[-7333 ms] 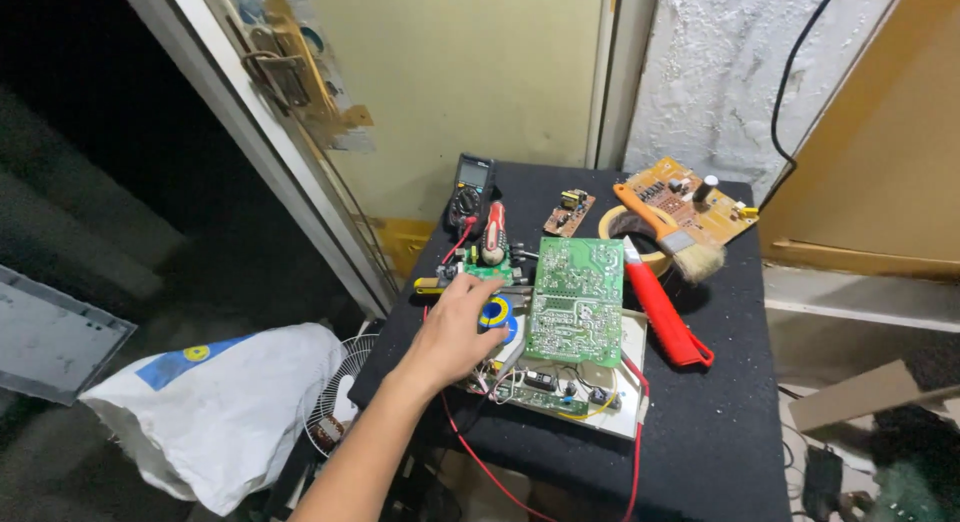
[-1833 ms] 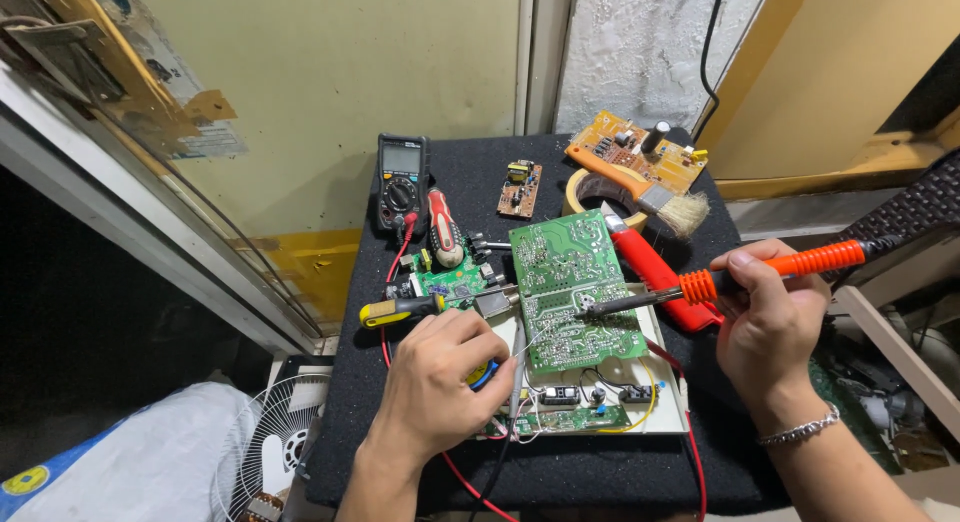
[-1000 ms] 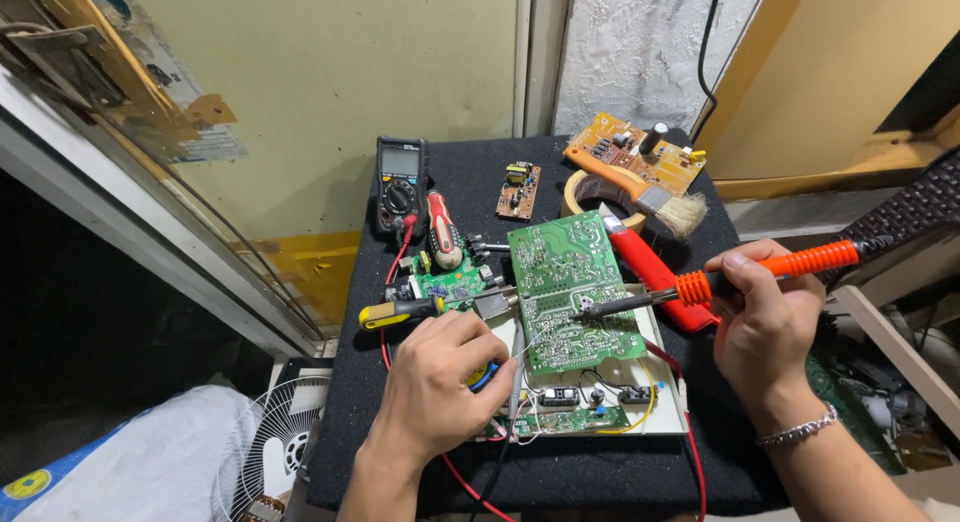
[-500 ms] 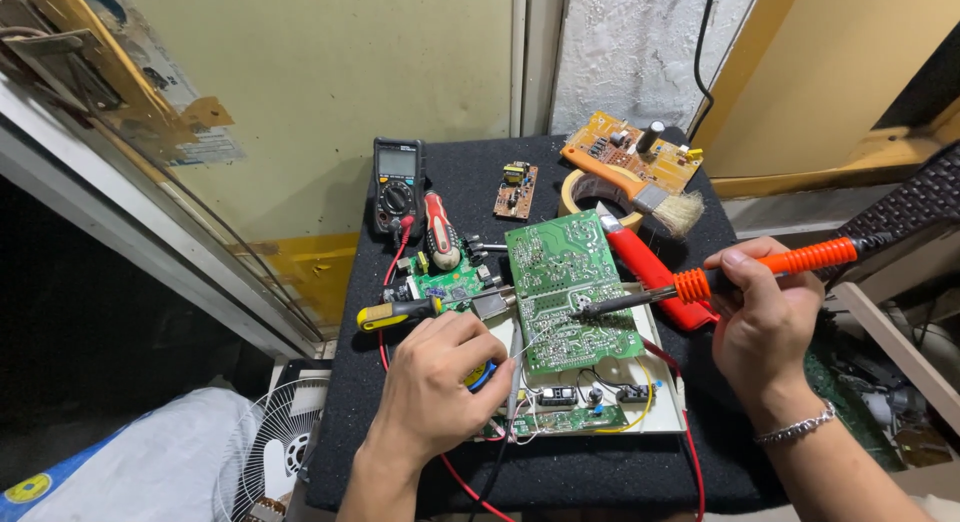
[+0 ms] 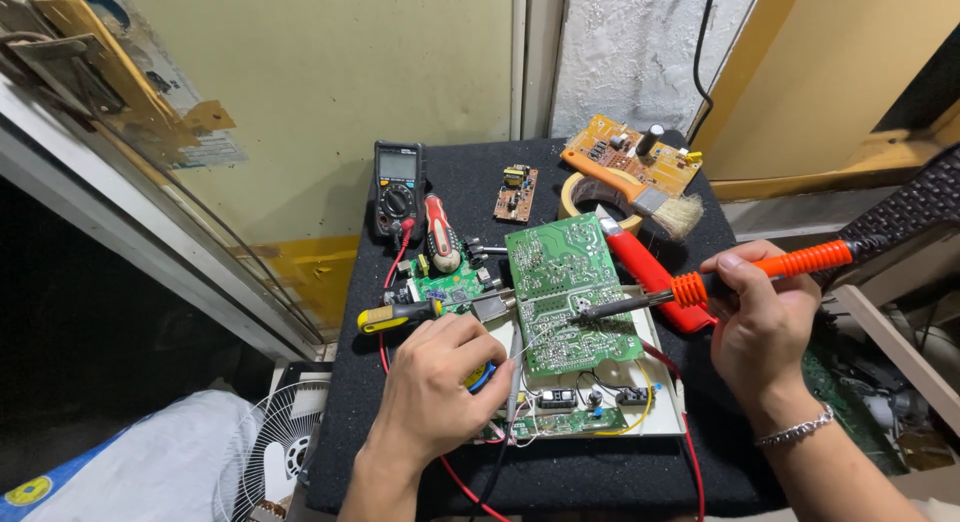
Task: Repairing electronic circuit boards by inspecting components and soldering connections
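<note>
Your right hand (image 5: 765,327) grips one orange soldering iron (image 5: 720,282), tip on the green circuit board (image 5: 570,292) mid-desk. Your left hand (image 5: 435,387) pinches solder wire (image 5: 535,337). Four boards, one multimeter (image 5: 397,187) at the desk's (image 5: 600,477) far-left corner.

The left hand (image 5: 432,387) covers most of a small blue and yellow round thing (image 5: 478,376), so nobody can tell what it is. The white round fan (image 5: 262,460) is cut off at the bottom edge.

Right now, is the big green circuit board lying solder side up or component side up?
Solder side up: the green circuit board shows traces and silvery solder joints, no components, and the soldering iron tip rests on it.
</note>
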